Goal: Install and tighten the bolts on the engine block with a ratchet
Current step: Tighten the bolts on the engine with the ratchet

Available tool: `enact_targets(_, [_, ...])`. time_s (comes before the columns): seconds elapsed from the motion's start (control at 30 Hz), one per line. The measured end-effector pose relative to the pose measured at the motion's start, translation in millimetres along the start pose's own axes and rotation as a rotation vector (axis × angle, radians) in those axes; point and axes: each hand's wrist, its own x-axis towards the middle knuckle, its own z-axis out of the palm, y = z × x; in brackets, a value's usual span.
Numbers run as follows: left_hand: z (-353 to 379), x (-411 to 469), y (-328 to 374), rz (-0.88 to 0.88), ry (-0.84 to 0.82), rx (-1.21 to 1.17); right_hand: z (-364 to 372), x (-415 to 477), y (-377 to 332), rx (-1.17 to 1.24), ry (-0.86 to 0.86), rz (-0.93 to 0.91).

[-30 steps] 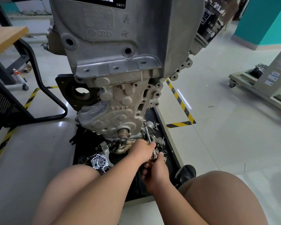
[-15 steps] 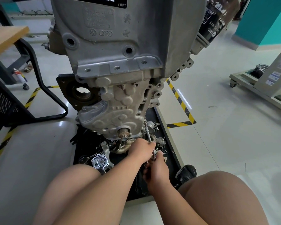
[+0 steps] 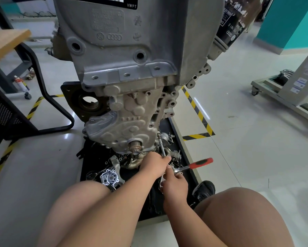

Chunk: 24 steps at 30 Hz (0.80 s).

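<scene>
Engine block [image 3: 131, 68] is standing upright in a black tray [image 3: 184, 150] on the floor. The left hand [image 3: 155, 164] is gripping the extension bar [image 3: 161, 147], probably steadying it, while the right hand [image 3: 175, 184] is pinching the ratchet [image 3: 200, 163] head, seemingly seating it.

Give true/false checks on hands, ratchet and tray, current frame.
1. The ratchet has its red handle sticking out to the person's right. True.
2. The left hand grips the red handle. False: it holds the extension bar by the engine block; the handle is bare.
3. Loose parts lie in the black tray under the block. True.
4. The wooden tabletop is at frame right. False: frame left.
5. The right hand grips the ratchet at its head. True.
</scene>
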Motion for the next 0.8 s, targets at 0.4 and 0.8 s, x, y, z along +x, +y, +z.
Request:
enact_targets(0.4, [-1.2, -3.8, 3.7, -0.036, -0.066, -0.109, 2.1, -8.4, -9.0, 0.196, -0.112, 0.306])
enact_targets(0.8, [0.7, -2.7, 2.2, -0.013, -0.023, -0.033, 0.5, -8.5, -10.5, 0.128, -0.092, 0.177])
